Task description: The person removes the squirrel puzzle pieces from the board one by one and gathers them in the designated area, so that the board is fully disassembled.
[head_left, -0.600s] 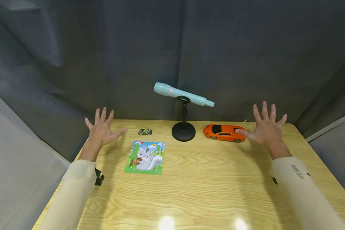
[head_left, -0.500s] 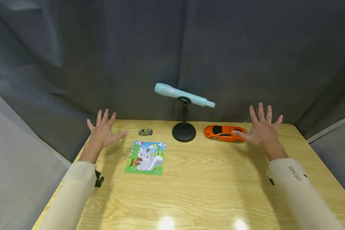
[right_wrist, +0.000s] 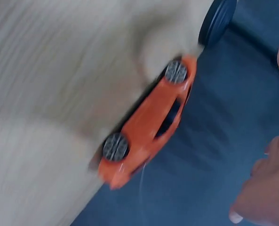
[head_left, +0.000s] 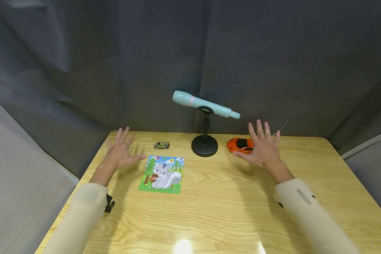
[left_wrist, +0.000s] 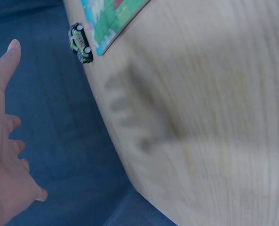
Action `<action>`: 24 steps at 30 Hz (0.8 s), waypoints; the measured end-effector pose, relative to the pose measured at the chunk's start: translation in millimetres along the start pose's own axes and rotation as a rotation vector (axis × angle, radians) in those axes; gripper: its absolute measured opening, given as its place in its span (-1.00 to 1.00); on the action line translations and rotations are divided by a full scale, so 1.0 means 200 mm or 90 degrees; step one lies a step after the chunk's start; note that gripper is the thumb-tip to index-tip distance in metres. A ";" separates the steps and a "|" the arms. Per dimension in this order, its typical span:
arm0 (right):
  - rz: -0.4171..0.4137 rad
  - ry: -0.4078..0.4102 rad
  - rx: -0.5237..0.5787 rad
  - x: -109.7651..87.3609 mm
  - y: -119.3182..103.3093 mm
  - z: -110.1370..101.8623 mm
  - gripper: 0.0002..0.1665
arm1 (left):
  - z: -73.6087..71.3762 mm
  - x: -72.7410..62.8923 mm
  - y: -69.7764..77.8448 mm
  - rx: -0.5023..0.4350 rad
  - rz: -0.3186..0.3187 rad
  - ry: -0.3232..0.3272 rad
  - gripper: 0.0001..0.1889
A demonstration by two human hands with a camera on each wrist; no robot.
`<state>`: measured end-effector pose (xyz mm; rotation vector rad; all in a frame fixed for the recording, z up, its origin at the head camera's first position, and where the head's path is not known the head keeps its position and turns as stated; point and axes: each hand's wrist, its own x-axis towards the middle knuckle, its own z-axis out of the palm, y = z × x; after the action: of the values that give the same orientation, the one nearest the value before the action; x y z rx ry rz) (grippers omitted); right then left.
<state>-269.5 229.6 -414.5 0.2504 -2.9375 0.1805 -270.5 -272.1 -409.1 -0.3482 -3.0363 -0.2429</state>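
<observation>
Here I am with arms out over the bench, both hands spread wide and grasping nothing. My right hand hangs above the orange toy sports car, hiding its right end from my head view, though the wrist view shows hand and car apart. The car sits on its wheels near the bench's far edge, just right of the round-based black stand that carries the pale blue microphone on a slant. My left hand, equally loose, is near the little green patterned toy car and the squirrel picture board, touching neither. Doing this reach well, I'd say, means keeping the fingers spread, coming in level, and minding the thin pale strand behind the sports car (whether it's attached, I can't tell), with the thumb clear of the stand.
</observation>
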 end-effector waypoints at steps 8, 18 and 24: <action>-0.065 -0.050 0.042 0.00 -0.28 0.12 0.37 | 0.08 -0.04 0.04 -0.034 0.020 -0.064 0.06; -0.144 -0.134 0.118 0.00 -0.62 0.26 0.29 | 0.22 -0.07 0.09 -0.055 0.035 -0.113 -0.05; -0.184 -0.215 0.101 -0.02 -0.79 0.32 0.23 | 0.26 -0.08 0.13 -0.062 0.048 -0.151 -0.12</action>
<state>-248.3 66.4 -460.6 0.7959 -3.1681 0.3607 -252.9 -242.8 -457.8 -0.5336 -3.2406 -0.3701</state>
